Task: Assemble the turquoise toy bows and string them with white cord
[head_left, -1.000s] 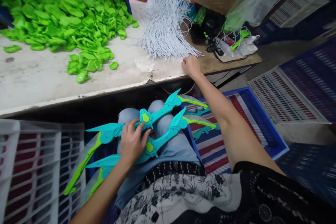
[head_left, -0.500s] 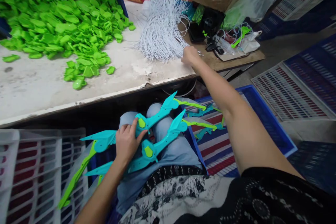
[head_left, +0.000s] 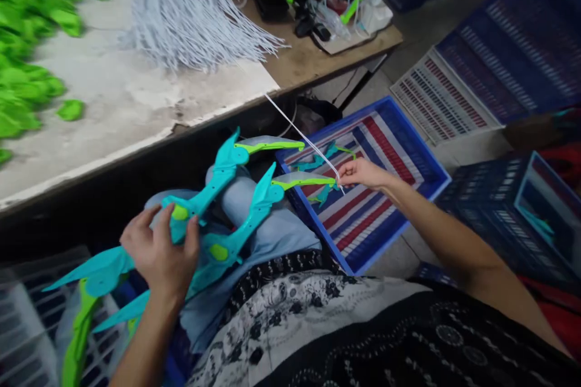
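Two turquoise toy bows with lime-green tips lie side by side across my lap. My left hand [head_left: 158,248] grips the farther toy bow [head_left: 218,184] at its middle, fingers and thumb around the green inset. The nearer toy bow [head_left: 254,205] rests beside it, partly hidden by my left forearm. My right hand [head_left: 363,173] pinches the end of a white cord [head_left: 299,134], which stretches doubled from the table edge. This hand is beside the green tip of the nearer bow; whether it touches is unclear. A bundle of white cords [head_left: 195,18] lies on the table.
Lime-green plastic pieces [head_left: 27,42] are heaped at the table's left. A blue crate [head_left: 442,178] with striped lining stands to my right and holds more bow parts. Stacked crates [head_left: 535,30] are farther right. A white slatted crate [head_left: 27,338] is at lower left.
My right hand has come back from the cord bundle, down to the bow tips, drawing a white cord along. My left hand stays on the farther bow. The view has swung right.
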The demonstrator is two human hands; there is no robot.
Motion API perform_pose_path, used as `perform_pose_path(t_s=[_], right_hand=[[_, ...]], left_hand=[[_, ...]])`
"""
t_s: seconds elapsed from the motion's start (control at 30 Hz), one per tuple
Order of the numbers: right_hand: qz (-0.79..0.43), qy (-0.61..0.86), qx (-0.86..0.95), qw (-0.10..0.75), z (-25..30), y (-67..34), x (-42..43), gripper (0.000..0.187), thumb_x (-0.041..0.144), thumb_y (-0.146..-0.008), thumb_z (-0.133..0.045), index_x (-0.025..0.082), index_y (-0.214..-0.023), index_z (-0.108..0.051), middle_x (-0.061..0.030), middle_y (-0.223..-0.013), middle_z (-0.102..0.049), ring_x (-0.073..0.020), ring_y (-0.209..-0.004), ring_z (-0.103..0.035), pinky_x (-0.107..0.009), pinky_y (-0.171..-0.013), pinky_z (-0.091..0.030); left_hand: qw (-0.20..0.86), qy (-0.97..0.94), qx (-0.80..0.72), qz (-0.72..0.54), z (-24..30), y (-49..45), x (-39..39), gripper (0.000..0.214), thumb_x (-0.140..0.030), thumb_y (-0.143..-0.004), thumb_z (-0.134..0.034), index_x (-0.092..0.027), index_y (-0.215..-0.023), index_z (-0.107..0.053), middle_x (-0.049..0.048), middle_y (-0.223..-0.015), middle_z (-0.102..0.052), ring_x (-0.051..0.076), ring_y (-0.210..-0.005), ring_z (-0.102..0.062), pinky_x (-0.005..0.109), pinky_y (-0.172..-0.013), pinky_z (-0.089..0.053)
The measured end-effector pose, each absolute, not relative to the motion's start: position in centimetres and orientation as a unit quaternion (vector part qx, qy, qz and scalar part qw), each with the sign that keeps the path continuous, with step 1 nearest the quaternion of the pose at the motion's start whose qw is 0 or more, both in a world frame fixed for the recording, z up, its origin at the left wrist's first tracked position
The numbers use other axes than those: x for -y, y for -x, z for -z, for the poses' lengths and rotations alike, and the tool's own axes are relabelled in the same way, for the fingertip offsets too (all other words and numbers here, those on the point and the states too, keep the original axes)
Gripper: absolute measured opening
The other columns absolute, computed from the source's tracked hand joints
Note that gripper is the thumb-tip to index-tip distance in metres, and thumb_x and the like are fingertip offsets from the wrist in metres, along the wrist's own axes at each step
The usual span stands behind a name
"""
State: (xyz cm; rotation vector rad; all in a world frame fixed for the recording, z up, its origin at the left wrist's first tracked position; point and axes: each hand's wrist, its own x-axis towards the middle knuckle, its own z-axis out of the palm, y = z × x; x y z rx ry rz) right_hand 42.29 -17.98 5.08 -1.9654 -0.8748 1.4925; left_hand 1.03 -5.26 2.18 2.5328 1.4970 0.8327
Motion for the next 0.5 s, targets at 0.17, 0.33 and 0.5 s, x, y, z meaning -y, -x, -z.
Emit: perform_pose_path(t_s=[0.17,0.33,0.5], right_hand=[[-0.274,0.811,0.263,0.445,-0.4,-39.6,23.3,0.029,0.043,-0.062,-0.072,0.017,-0.072,-0.065,-0.0008,-0.062,-0.065,-0.0125,-0.058,-0.057,-0.026,-0.058,-0.046],[-0.099,0.840,0.298,0.441,2.1,-36.9,24.1,0.022,0.042,-0.078,-0.060,0.021,-0.080,-0.066,-0.0023,-0.074,-0.067,-0.0150,-0.063,-0.058,-0.031,-0.066,-0.048],[-0.043,0.829,0.395,0.394,2.3,-36.5,24.0,0.018,0.037,-0.085,-0.053,0.025,-0.078,-0.065,-0.0048,-0.081,-0.069,-0.0190,-0.074,-0.061,-0.035,-0.072,-0.050]], left_hand=[[0.458,-0.800,-0.348,-0.171,-2.4,-9.6,10.3,0.022,-0.033,-0.084,-0.055,-0.017,-0.093,-0.067,0.0070,-0.091,-0.070,0.020,-0.084,-0.064,0.031,-0.078,-0.049],[0.725,-0.580,-0.371,-0.017,1.4,-18.1,13.2,0.019,-0.033,-0.078,-0.060,-0.015,-0.079,-0.066,0.0023,-0.071,-0.067,0.015,-0.066,-0.061,0.025,-0.062,-0.046],[0.809,-0.400,-0.430,-0.016,3.5,-22.0,13.3,0.014,-0.024,-0.073,-0.067,-0.012,-0.079,-0.063,0.0024,-0.067,-0.064,0.011,-0.057,-0.059,0.022,-0.055,-0.042]])
